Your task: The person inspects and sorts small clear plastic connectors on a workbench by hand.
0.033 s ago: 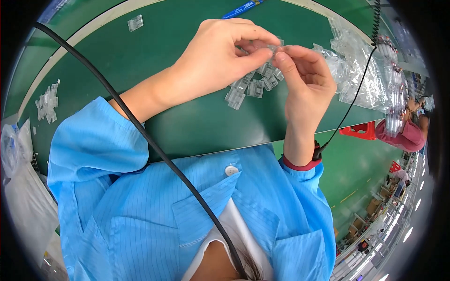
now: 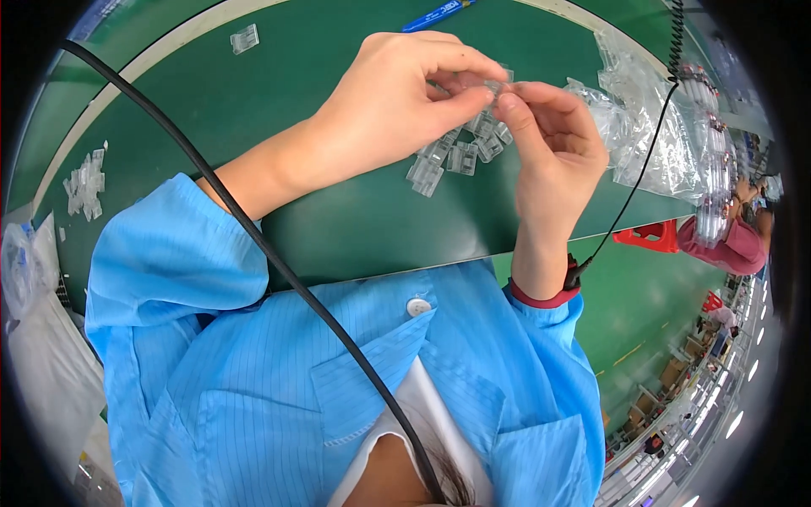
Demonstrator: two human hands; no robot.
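Over the green table (image 2: 372,220), my left hand (image 2: 397,93) and my right hand (image 2: 553,139) meet at their fingertips. Both pinch a small clear plastic piece (image 2: 496,85), mostly hidden by the fingers. Beneath and in front of the hands lies a loose pile of similar clear plastic pieces (image 2: 463,158). One more clear piece (image 2: 244,39) rests alone at the far left. A heap of small clear pieces (image 2: 85,184) sits near the table's left edge.
A blue marker (image 2: 437,15) lies at the far edge. Clear plastic bags (image 2: 650,127) spread on the right. A black cable (image 2: 253,232) crosses the view; a thinner cord (image 2: 638,182) runs to my right wristband. Beyond the table are a red stool (image 2: 648,236) and another person's sleeve (image 2: 728,245).
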